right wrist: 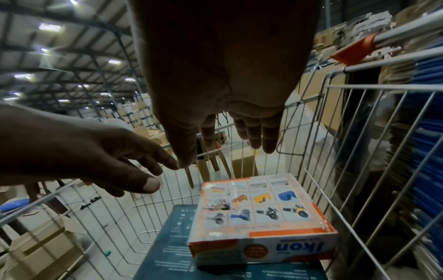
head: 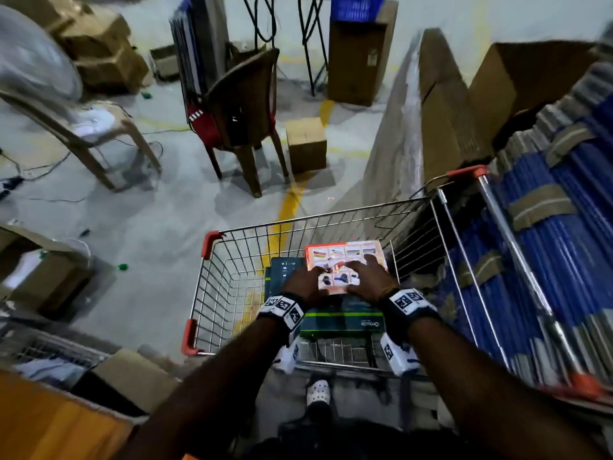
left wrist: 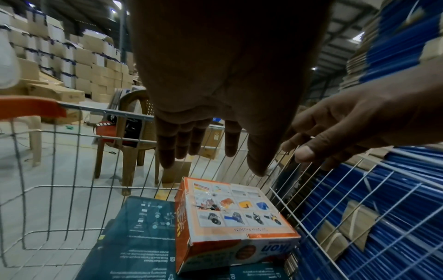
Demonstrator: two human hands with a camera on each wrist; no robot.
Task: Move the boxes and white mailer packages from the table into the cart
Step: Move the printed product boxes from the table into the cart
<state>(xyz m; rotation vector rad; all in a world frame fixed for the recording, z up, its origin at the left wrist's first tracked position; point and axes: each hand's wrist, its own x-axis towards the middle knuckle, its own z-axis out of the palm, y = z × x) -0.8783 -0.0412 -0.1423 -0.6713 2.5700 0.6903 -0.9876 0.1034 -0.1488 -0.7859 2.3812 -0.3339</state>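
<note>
Both forearms with tagged wristbands fill the bottom of the head view, reaching down into the wire cart (head: 212, 247). Left hand (head: 303, 282) and right hand (head: 371, 280) hover just above the orange-and-white picture box (head: 345, 257); in the wrist views the fingers of each are straight and loosely spread, holding nothing, with a clear gap to the box top. From the head view alone contact is hard to rule out, but the wrist views look like free air.

The picture box (left wrist: 237, 217) lies flat on a dark teal box (left wrist: 143, 227), tight against the cart's right wire wall. Another dark green-edged box (head: 341, 322) sits at the near end of the basket, partly under the wrists.

Progress: at least three boxes are in the cart, this one seemingly just placed. No white mailer packages visible in the basket. The table is not in view, so what's left can't be counted; likely the mailers at minimum.
</note>
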